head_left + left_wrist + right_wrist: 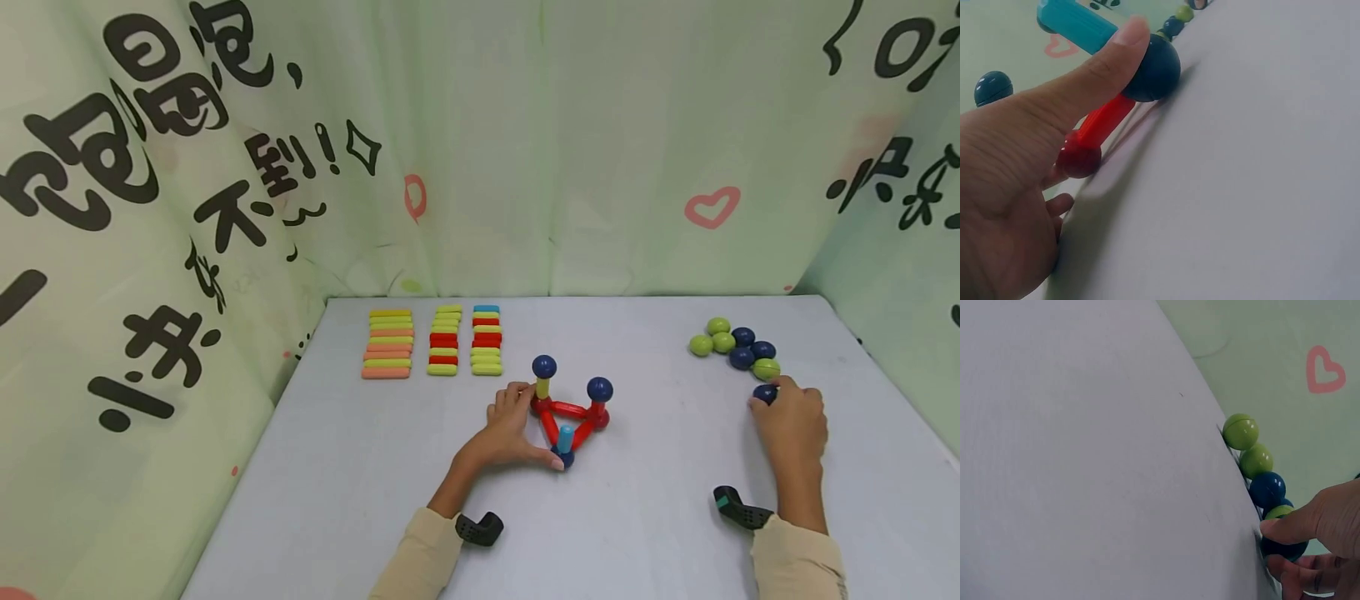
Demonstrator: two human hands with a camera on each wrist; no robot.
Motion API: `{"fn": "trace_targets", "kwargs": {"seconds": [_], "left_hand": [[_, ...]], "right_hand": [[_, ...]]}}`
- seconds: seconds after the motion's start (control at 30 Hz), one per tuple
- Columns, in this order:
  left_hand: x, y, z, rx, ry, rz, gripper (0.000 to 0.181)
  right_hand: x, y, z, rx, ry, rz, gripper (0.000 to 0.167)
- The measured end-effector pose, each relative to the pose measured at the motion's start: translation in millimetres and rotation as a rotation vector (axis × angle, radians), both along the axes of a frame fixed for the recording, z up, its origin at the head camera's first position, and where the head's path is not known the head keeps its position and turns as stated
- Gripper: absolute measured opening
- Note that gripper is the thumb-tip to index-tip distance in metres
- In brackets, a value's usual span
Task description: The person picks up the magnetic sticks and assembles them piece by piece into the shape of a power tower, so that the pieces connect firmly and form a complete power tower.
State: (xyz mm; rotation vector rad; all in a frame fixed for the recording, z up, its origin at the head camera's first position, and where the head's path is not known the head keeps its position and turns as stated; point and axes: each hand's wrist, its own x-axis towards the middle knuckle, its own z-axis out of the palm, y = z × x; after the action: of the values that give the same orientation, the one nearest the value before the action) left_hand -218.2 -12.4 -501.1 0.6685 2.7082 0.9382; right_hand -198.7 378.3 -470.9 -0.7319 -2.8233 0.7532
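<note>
Dark blue ball [764, 394] is sitting pinched in the right hand [797, 427] on the right, just near of the loose balls [742, 358]. Left hand [508, 435] is holding the stick frame [550, 427] mid-table, thumb touching its near blue ball [568, 458], fingers reaching its far-left corner, so hands are working well apart. Loose ball's looking like light, stiff, slick plastic, so I'm guessing it's wanting a grip round its widest part. Frame's joints are probably flexing; I'd be bracing corners, not uprights.
</note>
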Motion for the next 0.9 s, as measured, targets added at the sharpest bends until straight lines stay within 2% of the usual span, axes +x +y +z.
{"fn": "trace_targets", "kwargs": {"seconds": [0.17,0.27,0.4,0.5,0.63,0.7,0.9], "left_hand": [[-0.1,6.7,-3.7,0.04,0.017,0.073,0.094],[-1.1,8.1,-6.1,0.116,0.03,0.124,0.072],[-3.7,7.9,-9.1,0.188,0.043,0.176,0.048],[-4.3,6.7,-11.1,0.178,0.044,0.171,0.046],[-3.3,7.6,-11.4,0.131,0.052,0.108,0.051],[-2.2,8.7,-10.5,0.115,0.06,0.097,0.052],[-0.3,10.5,-8.8,0.148,0.102,0.167,0.041]], "right_hand": [[-3.3,-4,3.3,-0.025,-0.058,0.122,0.054],[-6.7,-11,8.9,-0.069,-0.047,0.254,0.053],[-12.2,-28,19.8,-0.116,0.012,0.457,0.053],[-15.7,-43,26.7,-0.143,0.03,0.572,0.052],[-15.5,-58,34.8,-0.179,0.015,0.696,0.049],[-13.3,-64,38.7,-0.195,0.004,0.74,0.047],[-9.6,-82,45.4,-0.281,0.014,0.847,0.04]]}}
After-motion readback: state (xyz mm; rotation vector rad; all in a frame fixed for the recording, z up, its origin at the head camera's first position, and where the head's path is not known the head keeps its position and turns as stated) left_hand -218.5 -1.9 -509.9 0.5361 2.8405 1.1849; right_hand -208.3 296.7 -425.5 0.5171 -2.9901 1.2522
